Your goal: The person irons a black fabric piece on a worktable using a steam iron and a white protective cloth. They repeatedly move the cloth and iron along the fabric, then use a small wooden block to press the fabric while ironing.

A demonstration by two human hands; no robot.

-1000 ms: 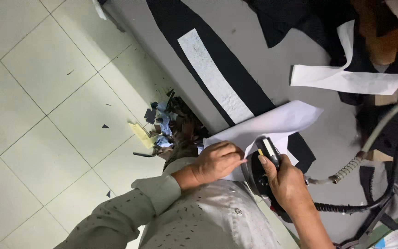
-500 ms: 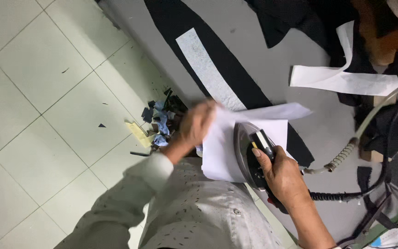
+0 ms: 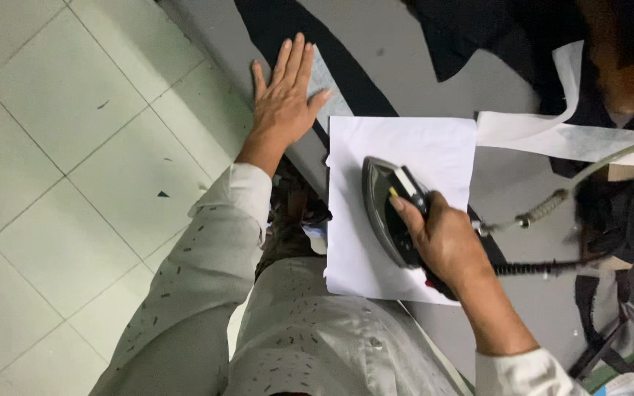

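1. Right hand (image 3: 445, 242) closed around the handle of a dark grey steam iron (image 3: 390, 213); thumb lies along the top of the handle.
2. Iron sits soleplate-down on a white rectangular sheet of paper (image 3: 405, 150), roughly mid-sheet, nose toward the sheet's far edge.
3. Paper lies flat on the grey ironing table (image 3: 398, 44), covering part of a long curved black fabric strip (image 3: 288, 29) that runs diagonally across the table.
4. Left hand (image 3: 284, 99) open, palm down, fingers spread; pressed flat near the table's left edge on a pale interfacing strip (image 3: 324, 81) beside the black fabric.
5. Left hand is just off the paper's far-left corner, not touching the paper or iron; well apart from the right hand.
6. Dark coiled cord (image 3: 537, 268) and pale hose (image 3: 552, 207) trail from the iron's rear to the right.
7. White fabric strips (image 3: 559, 136) lie to the right of the paper.
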